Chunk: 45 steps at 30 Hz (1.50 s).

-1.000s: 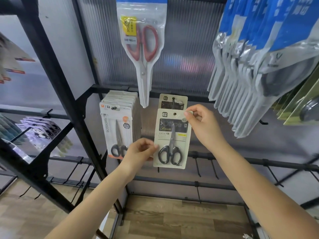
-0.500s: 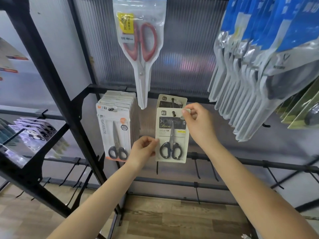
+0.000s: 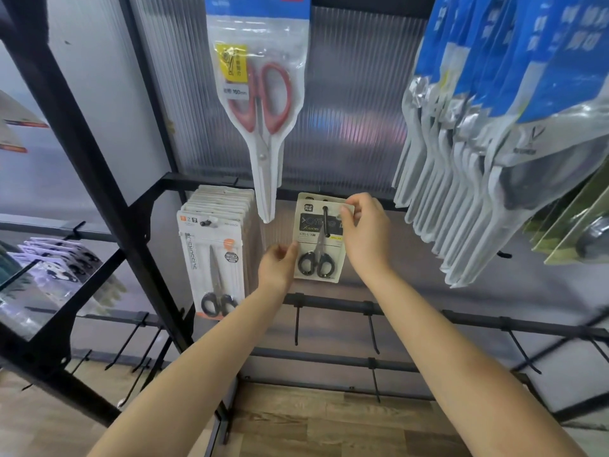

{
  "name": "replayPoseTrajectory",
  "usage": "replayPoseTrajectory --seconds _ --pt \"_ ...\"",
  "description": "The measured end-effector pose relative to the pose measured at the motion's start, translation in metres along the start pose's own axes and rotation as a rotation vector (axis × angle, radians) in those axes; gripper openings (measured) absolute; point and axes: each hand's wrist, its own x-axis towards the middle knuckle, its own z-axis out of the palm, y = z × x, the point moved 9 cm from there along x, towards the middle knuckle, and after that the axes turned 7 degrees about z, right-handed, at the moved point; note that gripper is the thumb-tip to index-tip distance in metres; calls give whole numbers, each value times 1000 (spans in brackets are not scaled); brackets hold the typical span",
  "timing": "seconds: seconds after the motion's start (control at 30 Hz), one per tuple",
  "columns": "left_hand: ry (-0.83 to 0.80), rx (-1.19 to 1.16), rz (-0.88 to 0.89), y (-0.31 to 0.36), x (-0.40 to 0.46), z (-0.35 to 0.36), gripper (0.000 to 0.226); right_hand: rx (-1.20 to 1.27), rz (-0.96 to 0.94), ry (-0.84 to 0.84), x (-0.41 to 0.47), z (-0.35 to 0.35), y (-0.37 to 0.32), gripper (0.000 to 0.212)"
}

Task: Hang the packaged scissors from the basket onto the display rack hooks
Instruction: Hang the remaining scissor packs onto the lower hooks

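Note:
A carded pack of black-handled scissors (image 3: 318, 245) hangs on a black rack hook (image 3: 325, 222), whose prong sticks out through the card's top hole. My right hand (image 3: 364, 235) pinches the card's top right corner. My left hand (image 3: 278, 265) pinches its left edge lower down. A second card of the same kind shows just behind it. The basket is out of view.
A thick stack of carded scissors (image 3: 214, 258) hangs to the left. Red-handled scissors in a bag (image 3: 260, 103) hang above. Several blue-topped packs (image 3: 487, 133) crowd the upper right. Bare hooks (image 3: 372, 334) line the lower rails. Black frame bars (image 3: 99, 192) stand left.
The pack has slid back along the hook toward the rack, so the prong now pokes out in front. Both hands moved up and inward with it.

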Motion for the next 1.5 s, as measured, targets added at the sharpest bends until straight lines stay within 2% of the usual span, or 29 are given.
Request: replayPoseTrajectory --seconds 0.1,0.27,0.4,0.63,0.83,1.0,1.2,1.3,1.5 --pt "0 74 16 9 1 -1 22 -42 2 -19 0 0 1 14" --pt "-24 201 87 23 -15 -6 36 -87 41 -46 -17 -9 5 34" --pt "-104 343 192 22 -41 -8 38 -210 77 -82 -49 -21 17 41" --pt "-390 732 533 18 -105 31 37 -464 176 -184 -128 -43 72 47" --pt "-723 787 658 3 -181 118 35 -593 468 -188 -217 -118 149 49" --pt "-1056 781 769 -5 -272 208 39 -653 703 -19 -285 -229 196 40" --pt "-1412 706 881 -14 -402 300 19 -639 1023 271 -396 -355 233 44" --pt "-1495 709 975 -21 -464 334 38 -614 1181 352 -451 -400 249 34" --pt "-1658 761 1001 -56 -560 391 36 -574 1407 377 -534 -451 299 42"
